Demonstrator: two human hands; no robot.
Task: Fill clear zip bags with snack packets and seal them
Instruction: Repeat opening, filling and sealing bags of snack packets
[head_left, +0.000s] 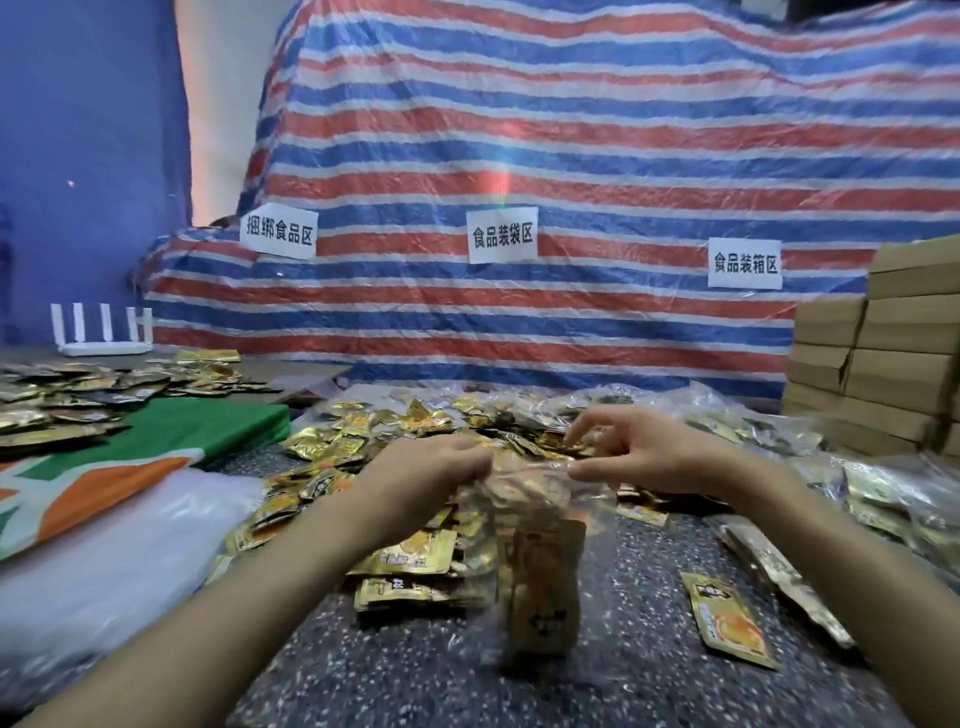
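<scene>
— Where is the bag?
— I see the clear zip bag (524, 499) hanging upright, held by its top edge. It looks blurry.
— What's inside?
— Gold snack packets (545, 587). A big heap of packets (337, 447) lies behind it, and a lone packet (727, 618) lies flat on the right.

A red, white and blue striped tarpaulin (571, 130) bearing three white paper signs (502, 235) hangs behind a dark speckled tabletop (639, 582), with a white router (104, 345) far left, a green, orange and white sheet (156, 447) below it, and stacked cardboard boxes (893, 353) at right.
</scene>
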